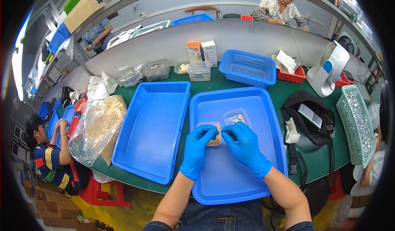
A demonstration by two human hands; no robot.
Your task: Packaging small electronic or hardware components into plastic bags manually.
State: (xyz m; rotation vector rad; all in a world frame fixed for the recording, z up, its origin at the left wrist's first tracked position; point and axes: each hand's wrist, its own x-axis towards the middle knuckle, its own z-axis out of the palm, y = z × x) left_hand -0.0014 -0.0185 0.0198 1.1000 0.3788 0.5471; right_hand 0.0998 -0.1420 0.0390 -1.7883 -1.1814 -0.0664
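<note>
Both my hands wear blue gloves and meet above a large blue tray (247,185). My left hand (194,152) pinches a tiny part between thumb and fingertips. Opposite it, the fingertips of my right hand (245,149) are closed on the other side of a small, thin metallic piece (219,131); its exact kind is too small to tell. Directly below the fingers sits a clear plastic box with small brass-coloured parts (214,140), partly hidden by my left hand. Just beyond it, a second clear box holds gold and silvery small parts (236,118).
Left stand a blue tray (150,136) and a clear bag of small tan-gold pieces (109,124). Behind are a blue basket (249,75), lidded boxes (156,70) and cartons (209,52). Right are a black bag (310,116), white fan (329,70) and green basket (343,107). Several people sit around.
</note>
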